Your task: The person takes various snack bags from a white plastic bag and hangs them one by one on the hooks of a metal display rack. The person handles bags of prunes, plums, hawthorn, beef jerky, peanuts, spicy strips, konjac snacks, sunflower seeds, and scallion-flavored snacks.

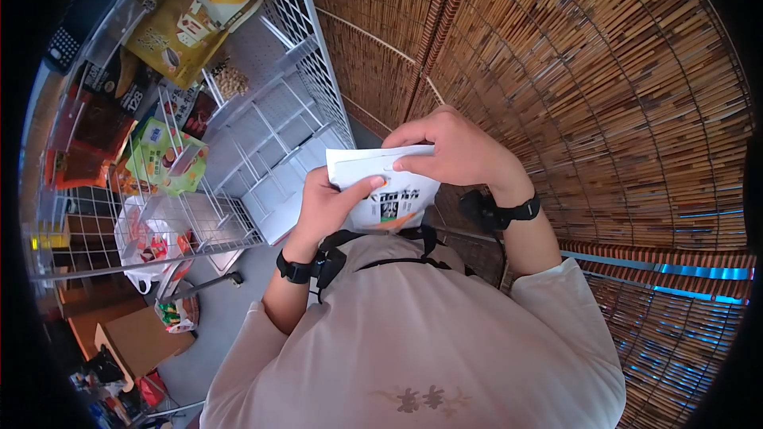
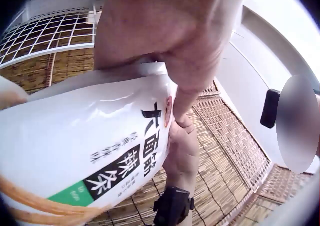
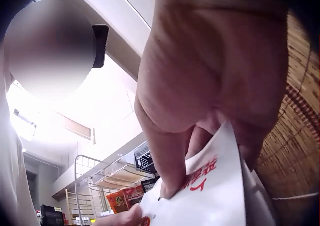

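Note:
A white snack bag [image 1: 409, 197] with black lettering and a picture of orange-brown strips is held in front of the shirt. My left hand [image 1: 324, 210] grips its left side, thumb laid across the front and the other fingers hidden behind. At the upper right edge, my right hand [image 1: 457, 149] pinches the bag between thumb and fingers. The left wrist view shows the printed front of the bag [image 2: 100, 136] near the right hand [image 2: 182, 143]. Red print appears on the bag [image 3: 200, 186] below the right hand [image 3: 210, 71] in the right wrist view.
On the left stands a white wire rack [image 1: 270, 123] with snack packets, including a yellow bag [image 1: 171, 36] and a green packet [image 1: 163, 160]. A white plastic bag [image 1: 143, 238] hangs low on it. Reed blinds [image 1: 604, 95] line the right side. A cardboard box [image 1: 147, 338] sits lower left.

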A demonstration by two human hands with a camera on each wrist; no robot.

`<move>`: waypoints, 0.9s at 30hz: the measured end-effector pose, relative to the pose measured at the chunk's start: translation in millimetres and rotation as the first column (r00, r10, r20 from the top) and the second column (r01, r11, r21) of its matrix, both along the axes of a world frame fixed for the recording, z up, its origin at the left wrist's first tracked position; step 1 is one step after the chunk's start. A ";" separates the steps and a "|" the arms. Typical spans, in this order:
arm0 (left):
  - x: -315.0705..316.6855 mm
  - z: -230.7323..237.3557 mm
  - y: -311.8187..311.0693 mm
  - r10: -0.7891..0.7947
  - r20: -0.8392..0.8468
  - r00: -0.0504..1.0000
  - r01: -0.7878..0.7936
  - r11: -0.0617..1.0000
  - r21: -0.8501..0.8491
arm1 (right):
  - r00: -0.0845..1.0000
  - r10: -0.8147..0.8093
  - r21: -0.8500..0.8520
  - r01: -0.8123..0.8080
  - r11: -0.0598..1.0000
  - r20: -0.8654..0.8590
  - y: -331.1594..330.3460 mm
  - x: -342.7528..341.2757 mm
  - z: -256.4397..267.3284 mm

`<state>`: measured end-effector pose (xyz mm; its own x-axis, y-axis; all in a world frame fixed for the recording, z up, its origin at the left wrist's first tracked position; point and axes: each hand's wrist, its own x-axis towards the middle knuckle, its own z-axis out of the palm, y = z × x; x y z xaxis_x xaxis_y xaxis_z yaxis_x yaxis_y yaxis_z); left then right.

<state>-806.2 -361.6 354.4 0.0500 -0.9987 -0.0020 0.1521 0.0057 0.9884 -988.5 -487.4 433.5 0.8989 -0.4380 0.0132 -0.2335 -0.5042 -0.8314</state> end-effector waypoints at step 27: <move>93.6 -36.8 20.3 0.293 -0.252 0.922 -0.164 0.886 0.433 | 0.986 -0.117 0.797 -0.023 0.603 0.117 114.8 64.2 -164.6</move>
<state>-712.6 -341.3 317.6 0.2088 -0.8698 -0.4471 0.4856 -0.3046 0.8194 -924.3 -372.6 268.9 0.8945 -0.3793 -0.2365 -0.0828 0.3793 -0.9216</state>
